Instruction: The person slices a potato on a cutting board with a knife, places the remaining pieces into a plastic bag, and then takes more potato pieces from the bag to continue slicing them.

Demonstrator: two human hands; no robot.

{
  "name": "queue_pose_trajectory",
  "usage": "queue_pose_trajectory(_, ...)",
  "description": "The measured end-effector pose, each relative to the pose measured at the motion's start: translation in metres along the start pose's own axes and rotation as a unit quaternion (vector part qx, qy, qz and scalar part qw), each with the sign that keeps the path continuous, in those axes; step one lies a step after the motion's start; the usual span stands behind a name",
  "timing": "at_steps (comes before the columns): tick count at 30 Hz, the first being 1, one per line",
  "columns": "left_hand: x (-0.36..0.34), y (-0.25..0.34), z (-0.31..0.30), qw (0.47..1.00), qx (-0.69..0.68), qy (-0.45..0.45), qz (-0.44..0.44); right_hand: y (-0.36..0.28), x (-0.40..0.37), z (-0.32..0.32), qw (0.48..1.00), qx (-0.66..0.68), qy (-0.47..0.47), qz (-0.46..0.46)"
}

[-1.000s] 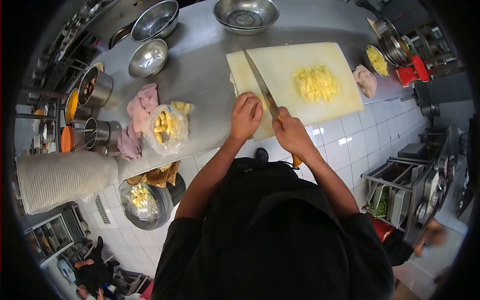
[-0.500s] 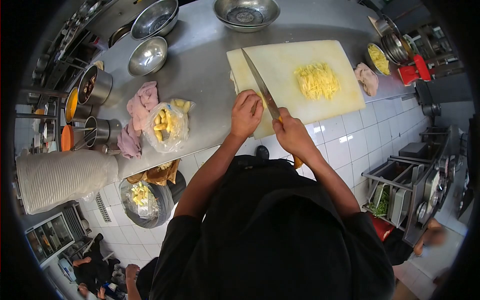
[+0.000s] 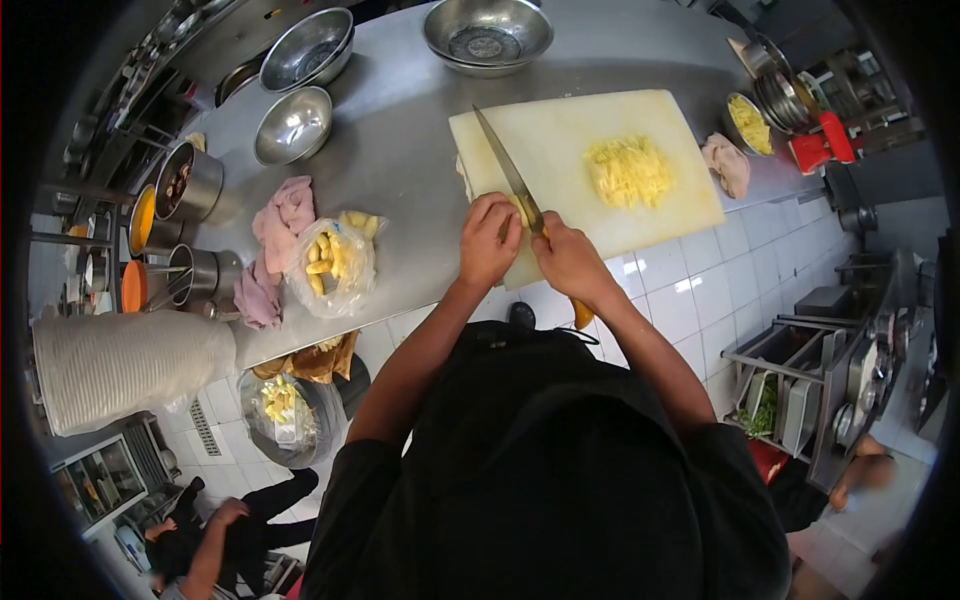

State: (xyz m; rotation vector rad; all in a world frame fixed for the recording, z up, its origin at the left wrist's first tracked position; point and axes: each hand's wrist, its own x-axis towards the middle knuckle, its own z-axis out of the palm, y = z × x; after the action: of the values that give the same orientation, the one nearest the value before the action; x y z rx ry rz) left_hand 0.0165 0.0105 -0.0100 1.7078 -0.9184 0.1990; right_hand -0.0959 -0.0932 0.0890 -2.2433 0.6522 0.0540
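Observation:
My right hand (image 3: 570, 262) grips the orange handle of a long kitchen knife (image 3: 508, 157), whose blade angles up and left across the white cutting board (image 3: 555, 130). Under the curled fingers of my left hand (image 3: 488, 240), close beside the blade, is a small yellow piece of vegetable (image 3: 519, 209), mostly hidden. A pile of yellow shreds (image 3: 628, 172) lies on the board to the right of the knife. Left of my left hand, a clear plastic bag (image 3: 340, 283) with several peeled yellow pieces sits on the steel table.
Pink cloths (image 3: 285, 215) lie beside the bag. Metal bowls (image 3: 293, 126) stand at the back, pots (image 3: 190, 180) at the left. A bowl of yellow strips (image 3: 748, 125) stands right of the board. A lined bin (image 3: 310, 440) is below the edge. Other people (image 3: 230, 540) are behind.
The right hand and knife shift slightly, the blade tip lower left. The shred pile looks looser. The camera view tilts a little, and a person at lower left has moved.

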Motion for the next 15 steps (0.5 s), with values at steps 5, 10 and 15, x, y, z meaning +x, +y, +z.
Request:
queue_pose_trajectory(5,0.001,0.001,-0.001,1.000,0.004,0.000,0.008,-0.012,-0.022,-0.014,1.000,0.008,0.003,0.021)
queue_pose_trajectory(10,0.001,0.002,-0.002,1.000,0.012,0.006,0.016,-0.013,-0.025,-0.016,0.999,0.018,-0.008,0.030)
queue_pose_trajectory(15,0.001,0.001,-0.001,1.000,0.008,0.007,0.015,-0.010,-0.026,-0.011,1.000,0.014,-0.006,0.023)
